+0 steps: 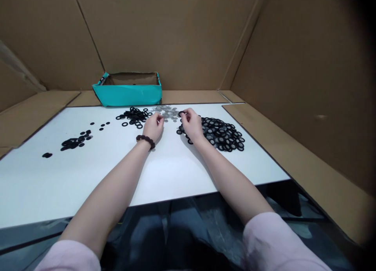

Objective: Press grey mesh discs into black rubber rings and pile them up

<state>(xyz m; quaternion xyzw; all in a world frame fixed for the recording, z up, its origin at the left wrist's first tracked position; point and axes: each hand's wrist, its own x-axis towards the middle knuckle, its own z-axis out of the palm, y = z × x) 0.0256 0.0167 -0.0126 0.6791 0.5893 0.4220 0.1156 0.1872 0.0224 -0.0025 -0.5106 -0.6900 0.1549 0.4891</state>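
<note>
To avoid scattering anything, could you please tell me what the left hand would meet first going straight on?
The left hand would probably meet the grey discs first, though depth is unclear.

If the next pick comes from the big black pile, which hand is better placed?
Probably the right hand: it is at the near side of the big pile, though it holds a ring. The left hand is farther off, beside the small ring pile.
</note>
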